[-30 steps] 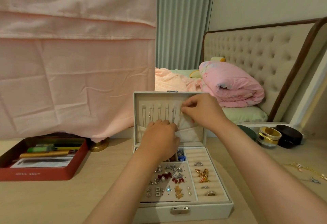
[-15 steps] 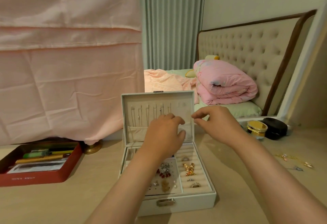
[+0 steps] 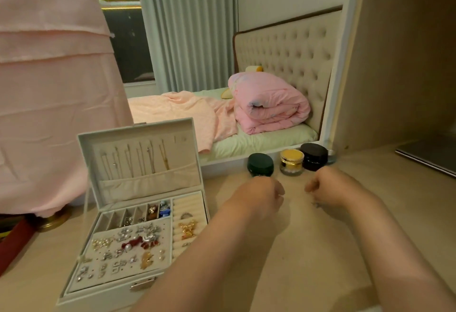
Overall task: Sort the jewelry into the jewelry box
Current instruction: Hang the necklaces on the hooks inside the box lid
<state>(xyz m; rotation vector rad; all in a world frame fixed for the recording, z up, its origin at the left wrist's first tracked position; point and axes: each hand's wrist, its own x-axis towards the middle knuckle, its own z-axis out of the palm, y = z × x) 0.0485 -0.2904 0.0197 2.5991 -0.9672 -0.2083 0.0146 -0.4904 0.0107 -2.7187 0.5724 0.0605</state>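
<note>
In the head view, the left hand (image 3: 261, 194) and right hand (image 3: 328, 186) had left the open jewelry box (image 3: 106, 295), its necklaces (image 3: 145, 161) hung in the lid, for the tabletop (image 3: 308, 250) near the jars (image 3: 291, 162), likely seeking another piece. Both hands' fingers were curled downward. Blur hid whether they pinched anything, and a small glinting piece (image 3: 316, 204) beneath the right hand was unclear.

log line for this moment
jewelry box: lid open | left hand: over table, right of box | right hand: beside it, curled | held: unclear

White jewelry box (image 3: 103, 294), pink quilt (image 3: 269, 104)
</note>
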